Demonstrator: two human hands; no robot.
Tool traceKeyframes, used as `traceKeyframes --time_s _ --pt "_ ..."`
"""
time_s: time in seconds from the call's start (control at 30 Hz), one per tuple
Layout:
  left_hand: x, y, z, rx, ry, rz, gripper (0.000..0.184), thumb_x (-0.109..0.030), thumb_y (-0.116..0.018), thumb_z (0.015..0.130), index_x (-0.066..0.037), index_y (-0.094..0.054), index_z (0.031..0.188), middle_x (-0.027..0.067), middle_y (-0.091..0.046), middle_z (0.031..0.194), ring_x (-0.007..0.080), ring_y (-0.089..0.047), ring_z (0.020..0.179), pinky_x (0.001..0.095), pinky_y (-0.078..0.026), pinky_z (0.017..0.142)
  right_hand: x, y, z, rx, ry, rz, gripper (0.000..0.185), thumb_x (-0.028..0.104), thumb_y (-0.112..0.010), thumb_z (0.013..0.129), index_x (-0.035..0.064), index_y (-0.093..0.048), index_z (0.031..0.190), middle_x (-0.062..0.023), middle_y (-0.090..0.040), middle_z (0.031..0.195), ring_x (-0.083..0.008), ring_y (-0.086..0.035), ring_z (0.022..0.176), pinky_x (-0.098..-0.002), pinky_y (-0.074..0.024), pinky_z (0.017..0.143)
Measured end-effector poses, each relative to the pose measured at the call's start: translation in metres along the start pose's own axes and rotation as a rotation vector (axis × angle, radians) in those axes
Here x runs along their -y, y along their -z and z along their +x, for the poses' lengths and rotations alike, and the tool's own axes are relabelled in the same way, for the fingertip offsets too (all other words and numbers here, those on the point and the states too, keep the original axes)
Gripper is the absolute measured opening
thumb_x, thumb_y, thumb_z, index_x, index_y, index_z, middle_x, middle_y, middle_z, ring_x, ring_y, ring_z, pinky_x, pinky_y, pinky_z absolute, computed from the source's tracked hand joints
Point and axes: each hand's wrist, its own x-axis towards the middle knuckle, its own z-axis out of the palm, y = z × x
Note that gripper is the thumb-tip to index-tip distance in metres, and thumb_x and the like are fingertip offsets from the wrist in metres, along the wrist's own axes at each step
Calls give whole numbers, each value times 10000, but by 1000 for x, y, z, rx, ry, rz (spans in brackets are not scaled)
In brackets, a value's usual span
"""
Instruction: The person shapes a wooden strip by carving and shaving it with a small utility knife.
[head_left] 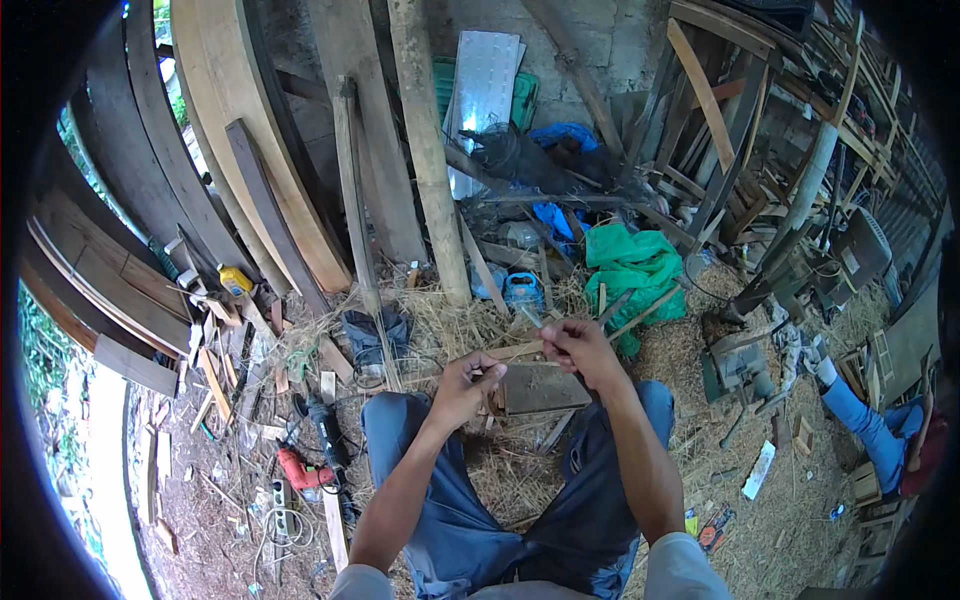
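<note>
My left hand (pixel 472 388) is closed, thumb against fingers, on one end of a thin light wood strip (pixel 517 351). The strip runs to the right, towards my other hand. My right hand (pixel 580 350) has its fingers pinched round a slim, pale, pointed tool (pixel 531 317), whose tip sticks out up and to the left; its exact kind is too small to tell. Below both hands, between my knees, a wooden block (pixel 545 390) shows its flat top.
Wood shavings cover the ground. A red power drill (pixel 303 470) and a dark angle grinder (pixel 326 432) lie left of my legs. Green plastic sheeting (pixel 632 268) is ahead, near a wooden post (pixel 425 150). Another person's leg (pixel 862 425) is at right. Tall planks (pixel 255 130) lean at left.
</note>
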Motion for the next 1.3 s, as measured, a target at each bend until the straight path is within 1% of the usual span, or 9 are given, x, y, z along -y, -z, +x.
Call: traceKeyframes --time_s 0.37,0.43,0.57,0.63,0.93,1.03,1.1,1.17,1.3 --pt "1 -6 2 26 -27 11 116 -132 -626 895 -20 -613 868 -13 -554 667 42 -465 572 207 -356 533 -7 5 8 -45 146 7 188 192 -650 869 8 -613 855 -29 -587 677 -38 -394 450 -201 -290 395" --pt "-3 2 -5 56 146 -192 115 -132 -620 898 -21 -613 870 -10 -553 662 28 -421 525 202 -323 483 1 3 4 -10 123 19 188 183 -649 868 4 -613 825 -31 -588 677 -39 -394 447 -203 -288 393" --pt "-6 -6 -2 79 160 -176 105 -129 -617 898 -25 -609 886 -2 -546 659 13 -376 483 196 -272 430 -5 6 8 -170 168 87 165 153 -645 868 5 -613 802 -29 -585 663 -41 -415 453 -206 -288 390" --pt "-8 1 -6 98 281 -286 112 -134 -612 902 -23 -602 904 7 -536 670 10 -352 465 192 -233 407 -4 3 4 -24 159 72 156 142 -648 864 3 -614 802 -29 -585 660 -42 -420 453 -210 -290 387" --pt "-7 -2 -1 120 330 -387 173 -187 -608 909 -16 -586 922 0 -490 679 13 -292 433 191 -196 394 -15 3 5 -183 188 51 210 188 -638 877 33 -577 750 -4 -512 603 -40 -398 449 -206 -271 388" --pt "-13 -1 1 163 375 -360 180 -189 -611 907 -13 -582 927 6 -493 687 13 -296 434 188 -202 395 3 -4 1 -67 110 -71 237 214 -642 881 21 -581 757 14 -509 606 -40 -381 442 -206 -272 395" --pt "-11 2 0 160 389 -368 177 -185 -607 909 -10 -582 923 3 -492 685 13 -300 432 185 -209 397 -11 10 14 22 136 28 235 214 -645 869 14 -597 758 -10 -548 606 -51 -396 439 -213 -281 394" --pt "-13 0 -3 121 411 -376 173 -184 -604 912 -13 -582 923 -3 -492 679 14 -313 442 184 -216 402 -16 30 25 -264 240 179 203 195 -637 870 6 -614 797 -13 -548 616 -54 -404 449 -214 -290 395" --pt "-12 4 0 171 387 -379 159 -183 -605 912 -25 -586 920 -8 -493 676 16 -326 459 184 -220 407 -10 6 6 -242 243 92 221 195 -596 901 19 -596 768 -1 -506 607 -57 -387 454 -226 -281 394"
